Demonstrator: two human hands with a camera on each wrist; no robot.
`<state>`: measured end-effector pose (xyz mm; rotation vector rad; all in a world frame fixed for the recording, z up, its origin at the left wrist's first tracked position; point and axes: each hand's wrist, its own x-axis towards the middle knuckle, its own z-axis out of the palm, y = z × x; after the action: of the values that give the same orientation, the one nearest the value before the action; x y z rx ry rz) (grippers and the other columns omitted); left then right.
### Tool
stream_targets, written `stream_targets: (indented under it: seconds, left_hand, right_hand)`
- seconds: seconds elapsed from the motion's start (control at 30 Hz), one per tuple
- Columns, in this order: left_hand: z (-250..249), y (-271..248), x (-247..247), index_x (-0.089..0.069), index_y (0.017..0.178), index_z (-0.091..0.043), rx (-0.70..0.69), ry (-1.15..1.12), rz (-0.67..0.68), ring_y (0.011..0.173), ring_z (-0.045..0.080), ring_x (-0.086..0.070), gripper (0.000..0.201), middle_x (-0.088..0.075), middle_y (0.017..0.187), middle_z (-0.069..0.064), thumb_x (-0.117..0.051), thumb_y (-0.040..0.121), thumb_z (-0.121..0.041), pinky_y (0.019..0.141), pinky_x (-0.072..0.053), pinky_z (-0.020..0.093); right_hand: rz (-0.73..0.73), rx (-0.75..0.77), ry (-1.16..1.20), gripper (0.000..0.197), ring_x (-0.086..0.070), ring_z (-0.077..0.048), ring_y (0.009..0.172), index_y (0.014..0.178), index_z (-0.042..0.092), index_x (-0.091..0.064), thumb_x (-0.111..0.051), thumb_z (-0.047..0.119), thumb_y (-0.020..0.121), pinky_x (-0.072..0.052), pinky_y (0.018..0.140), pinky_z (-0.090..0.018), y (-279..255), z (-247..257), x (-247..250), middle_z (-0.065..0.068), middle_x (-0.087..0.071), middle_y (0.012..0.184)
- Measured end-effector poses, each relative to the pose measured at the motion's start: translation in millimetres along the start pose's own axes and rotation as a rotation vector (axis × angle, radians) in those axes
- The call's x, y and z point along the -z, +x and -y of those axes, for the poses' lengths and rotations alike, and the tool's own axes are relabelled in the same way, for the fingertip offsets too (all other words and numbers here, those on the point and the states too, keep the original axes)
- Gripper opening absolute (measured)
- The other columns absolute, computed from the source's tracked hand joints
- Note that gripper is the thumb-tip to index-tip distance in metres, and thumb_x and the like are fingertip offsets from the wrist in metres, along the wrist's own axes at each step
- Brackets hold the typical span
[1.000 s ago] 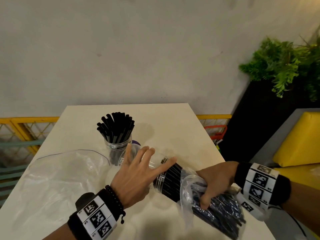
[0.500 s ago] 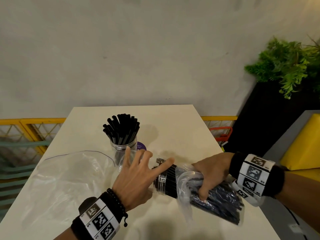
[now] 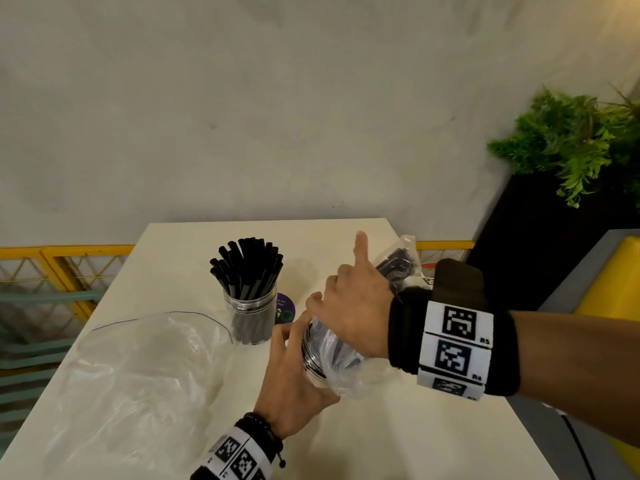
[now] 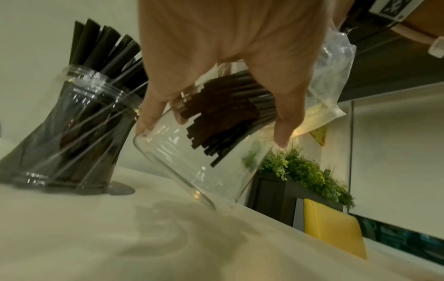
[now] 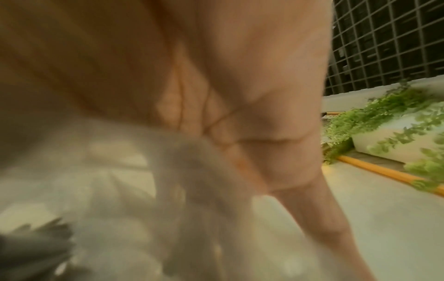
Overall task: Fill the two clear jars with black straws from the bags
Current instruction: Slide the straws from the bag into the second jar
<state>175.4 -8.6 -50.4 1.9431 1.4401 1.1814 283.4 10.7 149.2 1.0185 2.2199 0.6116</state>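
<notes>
My left hand point(image 3: 294, 375) point(image 4: 216, 47) grips the second clear jar point(image 3: 313, 358) point(image 4: 204, 161), tilted with its base near the table. Black straws point(image 4: 223, 114) poke through its mouth from a clear bag point(image 3: 398, 265) point(image 4: 331, 76) point(image 5: 192, 180). My right hand point(image 3: 360, 313) point(image 5: 216, 76) holds that bag bunched above the jar, index finger sticking out. The first jar point(image 3: 251, 306) point(image 4: 79, 123) stands upright behind, packed with black straws. The right wrist view is blurred.
An empty clear bag point(image 3: 149, 375) lies spread on the left of the cream table point(image 3: 398, 445). A purple round sticker point(image 3: 285, 308) sits by the full jar. A green plant point(image 3: 571, 143) and a yellow seat point(image 3: 616, 282) are off the table's right edge.
My right hand has lifted the bag's far end up and over the jar. The jar has tipped from lying flat toward upright. My left hand now wraps the jar.
</notes>
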Motion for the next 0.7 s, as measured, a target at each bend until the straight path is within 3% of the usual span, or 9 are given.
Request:
stream_targets:
  seconds: [0.03, 0.1, 0.17, 0.27, 0.33, 0.43, 0.53, 0.63, 0.7]
  left_hand:
    - [0, 0, -2, -0.024, 0.141, -0.038, 0.003, -0.02, -0.009, 0.121, -0.013, -0.03, 0.121, -0.032, 0.125, -0.019, -0.096, 0.044, -0.029, 0.089, -0.034, -0.005]
    - [1, -2, -7, -0.028, 0.141, -0.031, 0.008, -0.04, -0.017, 0.12, -0.014, -0.03, 0.117, -0.035, 0.126, -0.019, -0.095, 0.045, -0.031, 0.09, -0.033, -0.004]
    - [0, -4, -10, -0.027, 0.14, -0.033, -0.012, -0.043, -0.038, 0.121, -0.017, -0.028, 0.109, -0.031, 0.132, -0.03, -0.089, 0.05, -0.038, 0.093, -0.028, -0.006]
    - [-3, -6, -12, -0.034, 0.144, -0.031, -0.028, -0.099, -0.044, 0.126, -0.008, -0.031, 0.102, -0.024, 0.138, -0.045, -0.085, 0.057, -0.046, 0.098, -0.023, -0.004]
    - [-2, -7, -12, -0.035, 0.148, -0.025, 0.011, -0.164, -0.054, 0.129, 0.003, -0.038, 0.11, -0.031, 0.139, -0.041, -0.09, 0.055, -0.044, 0.1, -0.028, 0.0]
    - [4, -7, -11, -0.033, 0.151, -0.024, 0.046, -0.208, -0.085, 0.13, 0.016, -0.045, 0.118, -0.042, 0.143, -0.022, -0.096, 0.052, -0.04, 0.105, -0.04, 0.014]
    - [10, -9, -5, -0.032, 0.15, -0.026, 0.066, -0.205, -0.115, 0.13, 0.012, -0.045, 0.12, -0.043, 0.142, -0.02, -0.096, 0.051, -0.044, 0.106, -0.04, 0.015]
    - [13, -8, 1, -0.03, 0.15, -0.027, 0.087, -0.196, -0.131, 0.131, 0.01, -0.043, 0.122, -0.041, 0.142, -0.021, -0.095, 0.049, -0.049, 0.109, -0.041, 0.022]
    - [10, -4, 5, -0.031, 0.149, -0.028, 0.1, -0.185, -0.131, 0.131, 0.007, -0.043, 0.123, -0.04, 0.141, -0.022, -0.095, 0.047, -0.051, 0.11, -0.043, 0.03]
  right_hand:
    - [0.0, 0.019, -0.01, 0.033, -0.058, -0.029, 0.098, 0.13, 0.018, -0.053, -0.052, 0.022, 0.097, 0.001, 0.109, -0.075, -2, 0, 5, -0.003, -0.055, 0.079]
    - [0.022, 0.084, -0.007, 0.043, -0.057, -0.03, 0.11, 0.135, 0.02, -0.049, -0.057, 0.032, 0.094, -0.001, 0.109, -0.074, -9, -6, 19, -0.003, -0.062, 0.102]
    - [0.047, 0.173, 0.044, 0.064, -0.057, -0.03, 0.114, 0.137, 0.023, -0.043, -0.067, 0.047, 0.084, -0.018, 0.108, -0.07, -13, -17, 35, -0.003, -0.059, 0.12]
    - [0.022, 0.214, 0.277, 0.067, -0.059, -0.024, 0.102, 0.137, 0.028, -0.041, -0.065, 0.058, 0.081, -0.047, 0.089, -0.044, -14, -37, 58, 0.002, -0.056, 0.112]
    - [-0.04, 0.2, 0.398, 0.053, -0.056, -0.018, 0.102, 0.133, 0.03, -0.045, -0.057, 0.056, 0.088, -0.05, 0.083, -0.037, -15, -53, 68, 0.008, -0.052, 0.103]
    - [-0.249, 0.125, 0.474, 0.039, -0.047, -0.009, 0.1, 0.124, 0.034, -0.05, -0.051, 0.055, 0.092, -0.048, 0.089, -0.035, -23, -78, 69, 0.014, -0.048, 0.101]
    - [-0.442, -0.052, 0.589, 0.055, -0.052, -0.013, 0.106, 0.126, 0.04, -0.046, -0.044, 0.073, 0.082, -0.046, 0.095, -0.037, -29, -92, 42, 0.011, -0.052, 0.115]
    - [-0.305, -0.122, 0.729, 0.087, -0.052, -0.018, 0.118, 0.138, 0.047, -0.025, -0.044, 0.089, 0.064, -0.045, 0.101, -0.042, -26, -73, 2, 0.01, -0.043, 0.133]
    - [-0.264, -0.075, 0.758, 0.078, -0.053, -0.021, 0.119, 0.14, 0.046, -0.025, -0.053, 0.077, 0.074, -0.046, 0.099, -0.042, -19, -62, -18, 0.008, -0.048, 0.129]
